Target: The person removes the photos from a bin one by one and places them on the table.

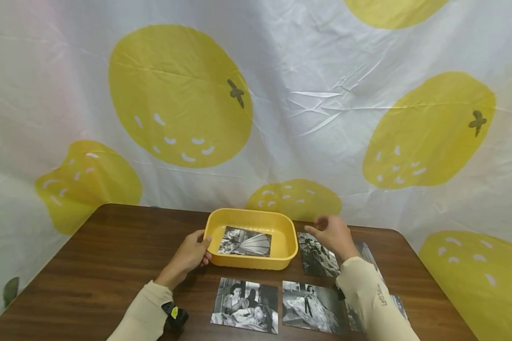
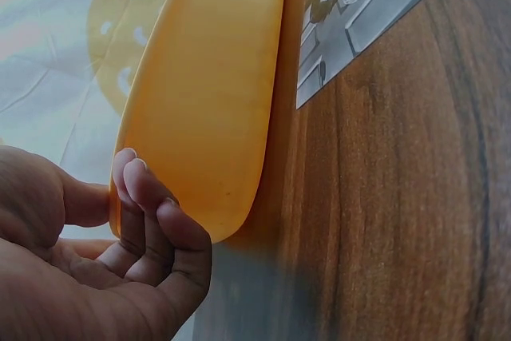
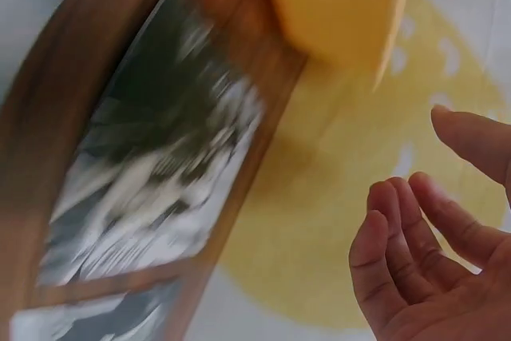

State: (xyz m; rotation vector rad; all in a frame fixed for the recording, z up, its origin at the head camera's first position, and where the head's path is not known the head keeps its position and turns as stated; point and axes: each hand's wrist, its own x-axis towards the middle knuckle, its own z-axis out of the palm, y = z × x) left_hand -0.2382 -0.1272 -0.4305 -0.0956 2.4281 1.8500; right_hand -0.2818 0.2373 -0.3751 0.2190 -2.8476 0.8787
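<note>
A yellow plastic tray (image 1: 251,263) stands near the back of the table with one black-and-white photo (image 1: 245,242) lying in it. My left hand (image 1: 190,252) grips its left end, thumb at the rim and fingers curled against the outer wall, as the left wrist view shows. To the right of the tray, my right hand (image 1: 333,234) hovers over another photo (image 1: 317,257), with thumb and fingers apart and nothing between them. In the right wrist view that photo (image 3: 160,157) lies on the table below the relaxed fingers (image 3: 375,237).
Two photos, one of two people (image 1: 245,305) and one of a figure in a wide gown (image 1: 311,307), lie in front of the tray. More photos (image 1: 369,258) are partly hidden by my right sleeve. A lemon-print curtain (image 1: 307,142) hangs behind the brown table (image 1: 111,265).
</note>
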